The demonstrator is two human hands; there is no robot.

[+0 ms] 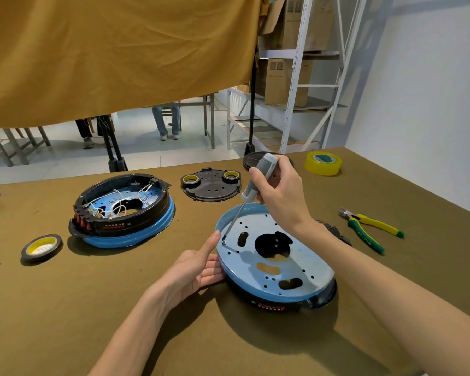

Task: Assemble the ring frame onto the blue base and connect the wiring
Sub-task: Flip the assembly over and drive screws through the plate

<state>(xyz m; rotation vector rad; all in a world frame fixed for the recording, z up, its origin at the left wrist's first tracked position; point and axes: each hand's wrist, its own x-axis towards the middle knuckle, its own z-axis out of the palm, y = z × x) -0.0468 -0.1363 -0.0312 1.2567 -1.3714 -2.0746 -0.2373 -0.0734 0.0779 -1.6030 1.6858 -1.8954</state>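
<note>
The black ring frame (320, 299) showed only as a dark edge under the near side of the blue base (276, 256), which lay before the person. The right hand (280, 196) gripped a screwdriver (255, 183), its tip on a screw (224, 242) by the base's left rim. The left hand (198, 264) pressed straight fingers against that rim. Left of the base sat a wired assembly (122, 210); right of it, pliers (369, 229). An olive cloth (92, 308) covered the table; an ochre curtain (120, 50) hung beyond.
</note>
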